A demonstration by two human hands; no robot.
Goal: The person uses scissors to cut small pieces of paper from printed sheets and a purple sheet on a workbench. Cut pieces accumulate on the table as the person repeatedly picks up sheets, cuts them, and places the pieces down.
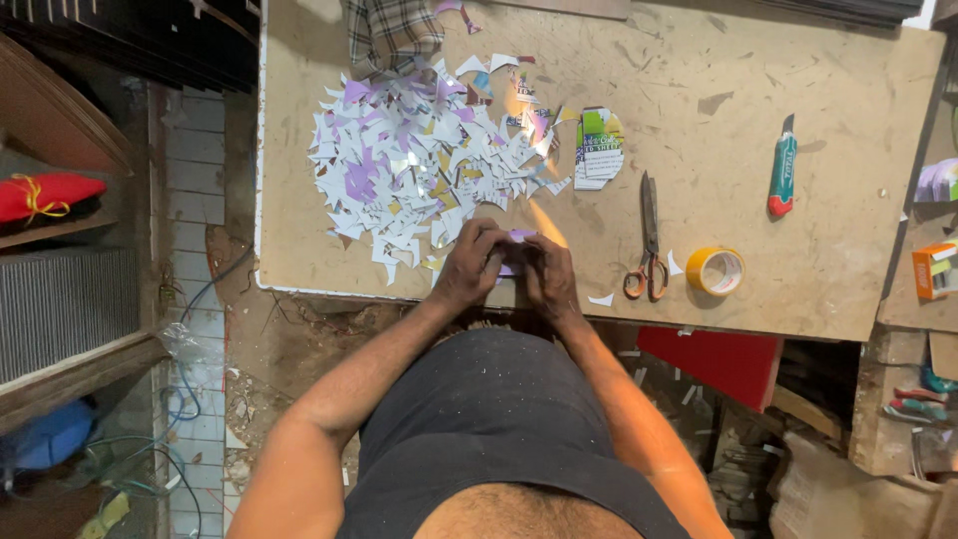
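Seen from the head camera, we bring both hands together at the near edge of the table (818, 299). Our left hand (469, 265) and right hand (549, 277) pinch a small purple scrap (519, 238) between their fingertips; both are closed on it, the fingers curled, and most of the scrap is hidden behind them. The scrap lies just at the 6 o'clock rim of the pile (419, 165), a broad heap of white and purple paper shards spread over the board.

At 3 o'clock from the pile rests a cut card (599, 148), green and white, partly trimmed to a rounded outline. At 3 o'clock from our hands lie the scissors (649, 240), blades closed and pointing to 12 o'clock, orange handles toward us. Just beside the handles, further toward 3 o'clock, stands a tape roll (715, 270), yellow, lying flat. At 1 o'clock from the roll lies a knife (783, 170), a green utility cutter with a red end, well apart from the scissors. A checked cloth (394, 30) sits at 12 o'clock from the pile, touching its far edge. An orange box (933, 269) shows at the far 3 o'clock margin.
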